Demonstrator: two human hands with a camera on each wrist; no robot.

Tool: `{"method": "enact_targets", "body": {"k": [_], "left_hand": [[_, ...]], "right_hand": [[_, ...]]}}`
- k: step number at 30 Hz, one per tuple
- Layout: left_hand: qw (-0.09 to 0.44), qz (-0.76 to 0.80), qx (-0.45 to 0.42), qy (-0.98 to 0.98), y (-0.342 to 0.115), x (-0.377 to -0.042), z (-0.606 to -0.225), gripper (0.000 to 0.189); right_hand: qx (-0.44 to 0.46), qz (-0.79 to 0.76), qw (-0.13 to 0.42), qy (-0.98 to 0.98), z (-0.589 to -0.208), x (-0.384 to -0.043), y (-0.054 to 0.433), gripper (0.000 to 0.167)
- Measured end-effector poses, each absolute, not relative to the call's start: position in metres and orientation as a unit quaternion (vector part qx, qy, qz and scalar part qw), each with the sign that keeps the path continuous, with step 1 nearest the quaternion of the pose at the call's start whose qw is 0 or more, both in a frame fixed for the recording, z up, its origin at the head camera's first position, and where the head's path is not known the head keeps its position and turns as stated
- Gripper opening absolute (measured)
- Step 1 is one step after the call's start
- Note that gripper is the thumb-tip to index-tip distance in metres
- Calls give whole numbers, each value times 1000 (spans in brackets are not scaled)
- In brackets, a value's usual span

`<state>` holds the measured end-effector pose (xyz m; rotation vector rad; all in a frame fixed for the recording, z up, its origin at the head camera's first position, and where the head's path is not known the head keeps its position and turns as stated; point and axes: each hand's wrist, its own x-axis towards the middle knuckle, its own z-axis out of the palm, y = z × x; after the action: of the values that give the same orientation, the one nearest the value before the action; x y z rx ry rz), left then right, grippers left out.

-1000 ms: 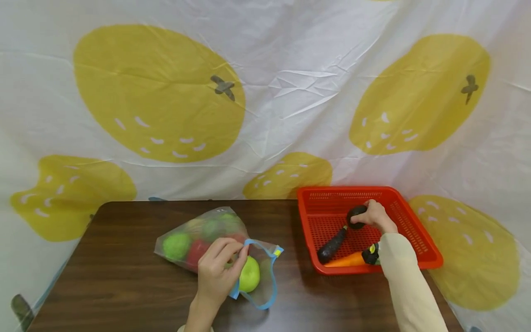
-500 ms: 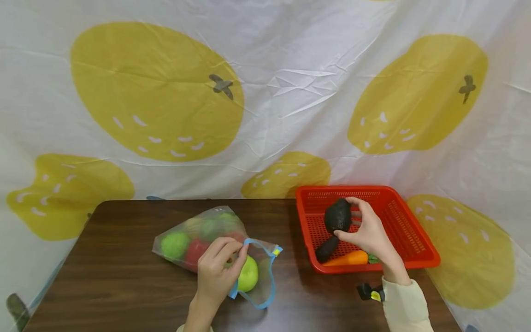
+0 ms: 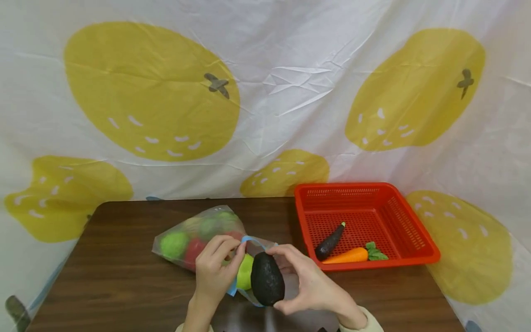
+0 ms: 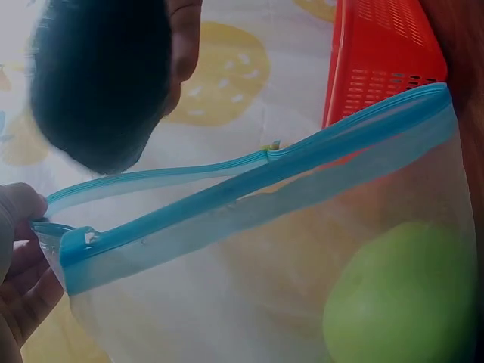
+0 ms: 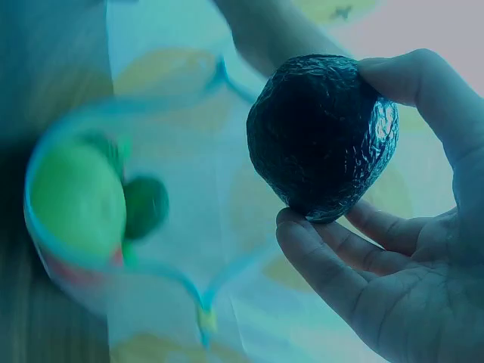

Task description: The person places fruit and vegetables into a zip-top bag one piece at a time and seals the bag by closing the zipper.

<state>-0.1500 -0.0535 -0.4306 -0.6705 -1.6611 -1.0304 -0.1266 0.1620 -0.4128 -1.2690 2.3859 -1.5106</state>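
My right hand [image 3: 315, 283] grips a dark, wrinkled avocado [image 3: 267, 279] between thumb and fingers, just in front of the mouth of a clear zip bag [image 3: 188, 230]. The right wrist view shows the avocado [image 5: 321, 140] apart from the bag's blue-edged opening. With thumb and fingertips my left hand [image 3: 215, 267] pinches the blue zip edge [image 4: 174, 215] at one corner, and the mouth gapes. A green apple [image 3: 244, 272] lies inside near the opening. Deeper in the bag, red and green produce [image 3: 174, 244] shows blurred through the plastic.
A red plastic basket [image 3: 369, 265] stands at the table's right side. In it lie an eggplant [image 3: 329, 242] and a carrot [image 3: 348, 256] with green leaves. The dark wooden table [image 3: 103, 276] ends at a hanging cloth [image 3: 265, 92] printed with yellow fruit.
My right hand has lifted the avocado out of the red basket and carried it left to the bag's mouth. The left hand stays on the zip edge.
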Motion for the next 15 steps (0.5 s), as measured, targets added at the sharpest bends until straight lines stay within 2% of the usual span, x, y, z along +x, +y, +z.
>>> {"method": "enact_targets", "body": {"k": [3,7,15], "left_hand": [[510,-426,-275,-696,-54,-150,-431,22],[505,-421,-276,-700,-54,-149,-432,23],[501,-421,-289,-699,-54,-148,-432,23]], "right_hand": [[-424,-483,42,765,-418,-126,150,79],[-397,-489,51,775,-432,-132,138,77],[-343,-507,-6,791,-471,-146,107,78]]}}
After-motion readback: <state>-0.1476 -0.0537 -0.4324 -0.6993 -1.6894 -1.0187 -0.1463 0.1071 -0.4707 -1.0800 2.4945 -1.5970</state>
